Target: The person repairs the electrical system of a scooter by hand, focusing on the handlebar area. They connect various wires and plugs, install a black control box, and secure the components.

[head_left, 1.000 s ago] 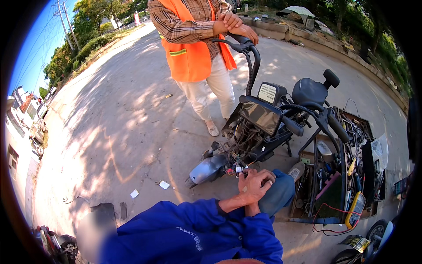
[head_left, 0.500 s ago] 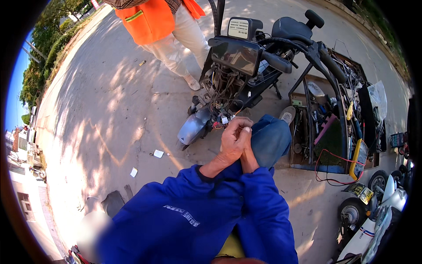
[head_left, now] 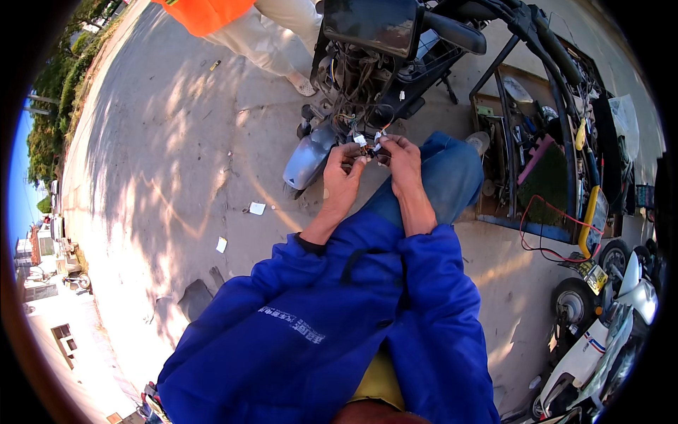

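In front of me stands a partly stripped electric scooter, its wiring harness [head_left: 357,85] hanging bare above the silver front fender [head_left: 309,157]. My left hand [head_left: 342,178] pinches the thin wires close to a white plug connector [head_left: 361,140]. Beside it, my right hand [head_left: 403,164] is closed on a second white connector [head_left: 379,139] with wires running up to the scooter. The fingertips of both hands are close together, with dark and coloured wire ends between them. Fingers partly hide the exact grip.
A person in an orange vest [head_left: 205,15] stands at the far left of the scooter. To the right lies an open tool box [head_left: 526,225], with a yellow multimeter [head_left: 593,220] and red and black leads at its edge. A white scooter [head_left: 583,367] is at lower right.
My hands, clasped together before, have come apart and reached forward to the wires, now gripping connectors. The view has tilted down, so the scooter and tool box appear higher.
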`<state>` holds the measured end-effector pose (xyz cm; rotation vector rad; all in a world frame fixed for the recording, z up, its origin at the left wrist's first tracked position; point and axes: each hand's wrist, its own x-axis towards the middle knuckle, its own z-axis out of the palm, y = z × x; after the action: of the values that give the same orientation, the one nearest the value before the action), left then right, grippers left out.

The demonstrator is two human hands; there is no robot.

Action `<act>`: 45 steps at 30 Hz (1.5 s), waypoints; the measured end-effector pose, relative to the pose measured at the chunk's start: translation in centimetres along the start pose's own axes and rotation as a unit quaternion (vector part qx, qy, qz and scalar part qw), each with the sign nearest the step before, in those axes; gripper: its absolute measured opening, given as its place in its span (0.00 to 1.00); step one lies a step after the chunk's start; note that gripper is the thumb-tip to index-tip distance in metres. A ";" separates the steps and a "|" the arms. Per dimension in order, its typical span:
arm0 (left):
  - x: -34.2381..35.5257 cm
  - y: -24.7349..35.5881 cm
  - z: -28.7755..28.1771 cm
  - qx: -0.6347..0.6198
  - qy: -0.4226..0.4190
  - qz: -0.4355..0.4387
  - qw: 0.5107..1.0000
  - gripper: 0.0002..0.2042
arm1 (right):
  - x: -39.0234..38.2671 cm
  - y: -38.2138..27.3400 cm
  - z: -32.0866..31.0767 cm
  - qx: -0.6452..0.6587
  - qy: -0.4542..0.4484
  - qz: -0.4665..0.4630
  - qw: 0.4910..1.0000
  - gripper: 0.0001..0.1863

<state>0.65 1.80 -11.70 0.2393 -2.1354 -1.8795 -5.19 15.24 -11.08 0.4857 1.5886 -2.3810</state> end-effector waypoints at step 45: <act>1.5 0.3 -1.5 -0.041 0.031 -0.098 0.994 0.14 | 0.6 0.7 0.1 -0.132 -0.078 0.008 0.988 0.28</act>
<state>-0.24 -0.01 -11.10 0.5000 -2.0534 -2.0338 -5.46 14.86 -11.84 0.2511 1.7837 -2.0956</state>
